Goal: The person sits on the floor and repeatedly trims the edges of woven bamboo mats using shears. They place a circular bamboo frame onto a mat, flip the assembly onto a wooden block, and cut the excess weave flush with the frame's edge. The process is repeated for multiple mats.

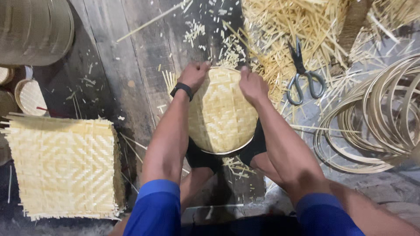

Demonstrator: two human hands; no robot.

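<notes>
At far left, a stack of square woven bamboo mats [63, 168] lies flat on the wooden floor [127, 65], within easy reach. The left hand [193, 75] and right hand [251, 85] both curl their fingers over the far rim of a round woven basket [223, 113], propped on the person's lap, seemingly to steady it. Further right, scissors [302, 74] rest on loose bamboo strips [284, 30], beside coiled bamboo hoops [380, 113].

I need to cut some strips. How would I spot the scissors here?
Start at the heap of loose bamboo strips beyond the right hand. The scissors lie at its near edge, left of the coiled hoops: the only dark metal thing among pale bamboo.
</notes>
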